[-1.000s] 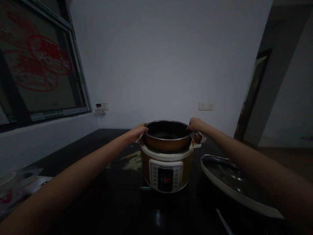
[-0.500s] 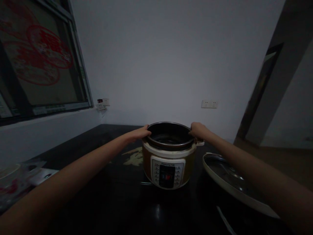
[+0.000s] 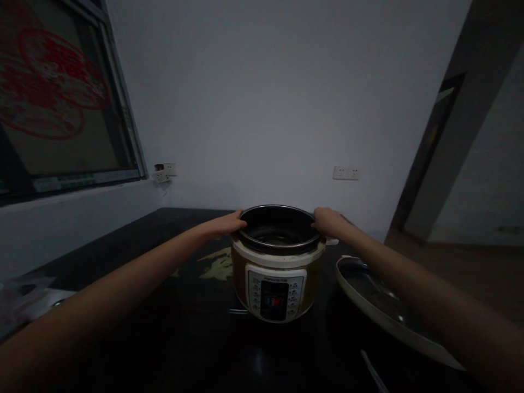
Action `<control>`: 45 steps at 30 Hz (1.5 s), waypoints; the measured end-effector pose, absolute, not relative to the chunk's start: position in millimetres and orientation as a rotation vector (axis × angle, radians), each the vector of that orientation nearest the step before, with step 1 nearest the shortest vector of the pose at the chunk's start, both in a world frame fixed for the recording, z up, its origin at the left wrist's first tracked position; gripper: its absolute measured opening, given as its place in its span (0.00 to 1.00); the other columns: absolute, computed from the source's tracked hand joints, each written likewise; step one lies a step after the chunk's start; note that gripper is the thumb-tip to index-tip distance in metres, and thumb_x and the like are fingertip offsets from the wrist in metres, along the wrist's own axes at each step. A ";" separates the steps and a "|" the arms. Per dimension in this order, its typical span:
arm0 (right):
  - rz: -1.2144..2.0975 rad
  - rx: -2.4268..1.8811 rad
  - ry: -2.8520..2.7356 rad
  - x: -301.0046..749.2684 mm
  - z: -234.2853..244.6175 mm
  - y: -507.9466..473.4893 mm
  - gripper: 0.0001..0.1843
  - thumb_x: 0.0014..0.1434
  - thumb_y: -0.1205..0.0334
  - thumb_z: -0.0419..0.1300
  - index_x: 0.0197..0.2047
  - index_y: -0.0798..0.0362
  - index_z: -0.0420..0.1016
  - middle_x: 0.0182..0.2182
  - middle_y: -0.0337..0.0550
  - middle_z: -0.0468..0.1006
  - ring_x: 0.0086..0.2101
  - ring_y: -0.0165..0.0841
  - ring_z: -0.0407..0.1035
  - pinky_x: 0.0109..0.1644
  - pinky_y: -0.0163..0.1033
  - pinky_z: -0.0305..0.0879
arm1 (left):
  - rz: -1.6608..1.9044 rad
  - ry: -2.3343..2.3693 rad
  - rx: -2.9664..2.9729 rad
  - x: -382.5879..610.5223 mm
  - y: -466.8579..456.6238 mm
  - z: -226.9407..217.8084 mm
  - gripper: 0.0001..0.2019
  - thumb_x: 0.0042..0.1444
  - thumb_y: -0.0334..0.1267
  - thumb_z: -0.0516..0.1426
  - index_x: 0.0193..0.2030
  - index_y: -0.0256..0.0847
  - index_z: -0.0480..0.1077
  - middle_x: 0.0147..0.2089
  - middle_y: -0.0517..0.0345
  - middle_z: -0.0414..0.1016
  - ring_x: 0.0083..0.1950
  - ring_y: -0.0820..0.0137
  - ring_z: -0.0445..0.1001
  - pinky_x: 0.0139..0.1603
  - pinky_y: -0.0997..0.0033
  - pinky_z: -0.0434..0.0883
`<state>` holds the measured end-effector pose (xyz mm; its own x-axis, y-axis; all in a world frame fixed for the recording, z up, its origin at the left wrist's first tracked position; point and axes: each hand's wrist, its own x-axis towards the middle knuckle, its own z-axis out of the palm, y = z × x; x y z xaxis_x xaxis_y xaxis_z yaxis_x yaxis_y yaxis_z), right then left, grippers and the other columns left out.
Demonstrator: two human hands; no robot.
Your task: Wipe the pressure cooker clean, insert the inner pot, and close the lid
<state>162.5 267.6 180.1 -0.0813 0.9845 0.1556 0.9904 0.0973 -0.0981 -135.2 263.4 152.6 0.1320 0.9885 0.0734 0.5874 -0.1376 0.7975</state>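
Observation:
A pressure cooker (image 3: 275, 295) with a white control panel and tan sides stands on a dark table (image 3: 196, 333). In its open top sits a dark inner pot (image 3: 278, 248) with a shiny rim, standing a little above the white collar. My left hand (image 3: 229, 222) grips the pot's rim on the left, thumb inside. On the opposite side my right hand (image 3: 327, 221) grips the same rim, fingers curled over it. The inside of the pot looks dark, with no contents that I can make out. Both hands' outer fingers are partly hidden.
Right of the cooker, partly under my right forearm, lies a large pale-rimmed lid (image 3: 393, 322). A thin pale utensil (image 3: 373, 371) is at the front edge of view. Clear plastic bags (image 3: 24, 297) lie at the far left. Wall sockets (image 3: 346, 173) are behind the table.
The view has turned slightly right, so everything sits a little further left. Both hands keep their hold on the pot's rim, and the inner pot seems slightly tilted or shifted within the cooker.

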 end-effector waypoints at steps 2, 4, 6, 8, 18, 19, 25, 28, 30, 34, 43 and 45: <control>-0.049 -1.953 -2.157 160.9 179.7 265.4 0.16 0.64 0.56 0.59 0.51 0.55 0.72 0.50 0.48 0.74 0.46 0.37 0.72 0.50 0.48 0.70 | 0.879 1.550 1.809 -140.3 268.7 156.1 0.12 0.62 0.42 0.57 0.49 0.39 0.70 0.47 0.53 0.74 0.42 0.68 0.74 0.44 0.61 0.73; -0.054 -1.886 -2.114 157.8 179.3 261.1 0.14 0.64 0.57 0.59 0.49 0.57 0.74 0.48 0.52 0.77 0.47 0.39 0.72 0.51 0.48 0.68 | 0.948 1.580 1.828 -144.9 276.0 158.8 0.14 0.62 0.43 0.56 0.52 0.39 0.69 0.53 0.50 0.72 0.49 0.64 0.73 0.50 0.56 0.72; -0.056 -1.791 -2.054 153.6 177.8 254.6 0.15 0.65 0.58 0.56 0.48 0.57 0.76 0.47 0.56 0.78 0.49 0.42 0.72 0.52 0.45 0.66 | 0.998 1.591 1.852 -147.6 284.2 158.1 0.14 0.63 0.43 0.55 0.52 0.39 0.69 0.56 0.49 0.71 0.53 0.62 0.72 0.54 0.53 0.70; -0.049 -1.687 -1.980 149.2 174.2 246.8 0.18 0.67 0.55 0.50 0.48 0.55 0.77 0.47 0.56 0.80 0.49 0.43 0.73 0.50 0.42 0.65 | 1.006 1.586 1.873 -148.3 291.9 153.2 0.14 0.63 0.44 0.55 0.50 0.38 0.71 0.55 0.49 0.72 0.53 0.62 0.72 0.54 0.53 0.70; 0.096 -1.222 -1.594 142.0 144.6 228.2 0.31 0.70 0.52 0.37 0.40 0.55 0.80 0.40 0.48 0.82 0.42 0.37 0.75 0.46 0.37 0.65 | 0.988 1.740 1.847 -160.5 309.5 129.4 0.15 0.62 0.45 0.56 0.48 0.37 0.71 0.51 0.51 0.74 0.51 0.61 0.73 0.52 0.54 0.71; 0.140 -1.164 -1.536 141.9 143.7 228.5 0.30 0.69 0.50 0.40 0.37 0.55 0.80 0.39 0.48 0.83 0.41 0.38 0.75 0.46 0.37 0.65 | 0.986 1.748 1.839 -161.4 310.1 129.5 0.15 0.62 0.45 0.56 0.48 0.36 0.71 0.51 0.51 0.74 0.50 0.62 0.74 0.51 0.54 0.72; 0.282 -1.059 -1.442 139.2 144.0 232.4 0.27 0.66 0.47 0.46 0.31 0.53 0.80 0.36 0.46 0.83 0.40 0.38 0.75 0.46 0.39 0.66 | 1.029 1.766 1.766 -168.3 309.5 133.0 0.14 0.62 0.46 0.55 0.46 0.38 0.72 0.49 0.52 0.75 0.49 0.63 0.74 0.51 0.56 0.71; 0.297 -1.031 -1.448 136.9 143.5 236.1 0.26 0.65 0.48 0.47 0.31 0.53 0.80 0.35 0.46 0.83 0.39 0.37 0.75 0.46 0.39 0.65 | 1.076 1.735 1.703 -176.1 304.9 133.3 0.15 0.63 0.48 0.55 0.43 0.37 0.73 0.47 0.53 0.76 0.48 0.64 0.74 0.51 0.56 0.71; 0.297 -1.026 -1.446 135.9 142.6 238.3 0.26 0.65 0.49 0.47 0.30 0.54 0.80 0.33 0.46 0.82 0.38 0.37 0.75 0.46 0.40 0.65 | 1.114 1.676 1.654 -178.6 300.2 131.5 0.16 0.63 0.49 0.54 0.40 0.37 0.74 0.44 0.54 0.77 0.46 0.64 0.75 0.50 0.57 0.71; 0.282 -0.989 -1.463 135.7 139.7 241.6 0.26 0.65 0.48 0.48 0.29 0.53 0.80 0.30 0.45 0.82 0.37 0.37 0.75 0.45 0.41 0.65 | 1.241 1.490 1.559 -170.8 292.1 124.1 0.17 0.64 0.48 0.52 0.41 0.36 0.74 0.42 0.52 0.79 0.43 0.65 0.77 0.47 0.60 0.72; 0.213 -0.838 -1.403 138.0 135.3 245.3 0.27 0.63 0.44 0.50 0.27 0.52 0.80 0.27 0.44 0.80 0.31 0.37 0.72 0.43 0.43 0.62 | 1.777 1.378 1.436 -156.8 292.6 116.7 0.18 0.63 0.50 0.54 0.41 0.36 0.73 0.42 0.53 0.78 0.45 0.66 0.76 0.51 0.55 0.71; 0.207 -0.814 -1.395 137.6 135.8 242.3 0.26 0.64 0.45 0.50 0.26 0.52 0.79 0.27 0.44 0.80 0.31 0.37 0.72 0.44 0.44 0.62 | 1.880 1.403 1.454 -156.2 289.1 120.1 0.16 0.63 0.49 0.54 0.38 0.36 0.72 0.40 0.55 0.77 0.44 0.66 0.76 0.51 0.55 0.70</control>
<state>137.6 242.3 135.8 0.2069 0.5801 0.7879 0.3260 0.7184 -0.6145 -156.2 289.1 120.1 -0.3931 0.7700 0.5026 0.2626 -0.4298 0.8639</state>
